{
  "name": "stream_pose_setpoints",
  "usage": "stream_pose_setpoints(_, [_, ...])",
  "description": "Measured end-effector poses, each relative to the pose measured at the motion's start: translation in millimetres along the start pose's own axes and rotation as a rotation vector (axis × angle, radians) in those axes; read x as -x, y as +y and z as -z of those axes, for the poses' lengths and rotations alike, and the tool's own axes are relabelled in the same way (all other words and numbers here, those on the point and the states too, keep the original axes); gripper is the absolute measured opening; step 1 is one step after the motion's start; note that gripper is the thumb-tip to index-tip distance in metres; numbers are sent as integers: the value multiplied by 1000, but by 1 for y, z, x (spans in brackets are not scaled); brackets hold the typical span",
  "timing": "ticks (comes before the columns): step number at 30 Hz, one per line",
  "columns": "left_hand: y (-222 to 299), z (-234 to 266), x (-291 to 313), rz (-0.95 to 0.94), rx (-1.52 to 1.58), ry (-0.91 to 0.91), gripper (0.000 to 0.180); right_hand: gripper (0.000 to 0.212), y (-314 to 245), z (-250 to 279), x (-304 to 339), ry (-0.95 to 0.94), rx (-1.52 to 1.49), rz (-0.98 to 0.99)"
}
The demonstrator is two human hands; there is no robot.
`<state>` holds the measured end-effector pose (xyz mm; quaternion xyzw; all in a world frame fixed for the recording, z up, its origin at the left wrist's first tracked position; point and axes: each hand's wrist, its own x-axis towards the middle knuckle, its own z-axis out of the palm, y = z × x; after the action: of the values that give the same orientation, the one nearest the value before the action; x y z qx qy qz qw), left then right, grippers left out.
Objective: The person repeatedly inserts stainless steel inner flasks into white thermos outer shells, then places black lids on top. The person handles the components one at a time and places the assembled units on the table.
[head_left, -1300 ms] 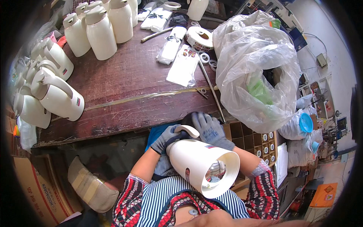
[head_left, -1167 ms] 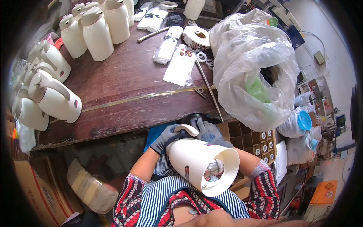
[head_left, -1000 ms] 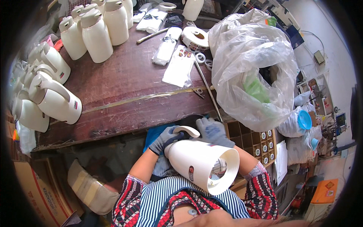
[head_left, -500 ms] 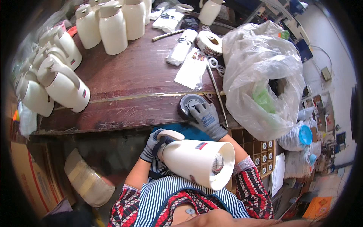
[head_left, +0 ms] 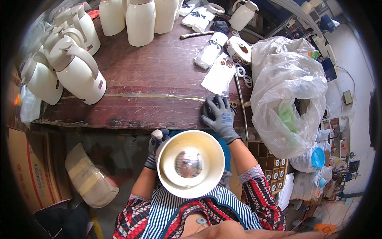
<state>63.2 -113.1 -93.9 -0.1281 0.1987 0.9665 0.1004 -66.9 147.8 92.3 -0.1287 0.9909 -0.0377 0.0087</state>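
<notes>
A cream-white vacuum jug is held over my lap with its open bottom turned up toward me. A silvery rounded liner shows inside its threaded rim. My left hand, in a grey glove, is closed around the jug's handle on the left side. At the table's front edge, my gloved right hand grips a dark round base cap. Most of that cap is hidden under the fingers.
Finished-looking cream jugs crowd the table's left and back. Beside my right hand lie a metal rod, white rings, a label roll and a plastic packet. A large plastic bag bulges at the right, above a divided carton.
The jug has swung from lying sideways to bottom-up toward me. My right hand has gone from resting on the flat cap to gripping it, and the cap is now mostly covered.
</notes>
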Motion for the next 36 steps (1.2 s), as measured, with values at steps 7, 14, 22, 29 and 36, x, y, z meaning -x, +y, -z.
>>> stream_pose_setpoints(7, [41,-19,11,-353,-364,113,42,92,-53,157,88,149,-803,502])
stream_pose_setpoints(14, [61,-60,16,-427,-426,-51,33,90,-69,176,103,41,-351,622])
stream_pose_setpoints(22, [115,-88,14,86,-627,-290,52,79,-48,142,113,72,-539,913])
stream_pose_setpoints(29, [131,-133,77,-1020,-1112,22,25,87,-44,110,132,55,-1288,-77])
stream_pose_setpoints(36, [174,-159,71,-688,-1080,5,18,87,-6,136,123,194,-721,437])
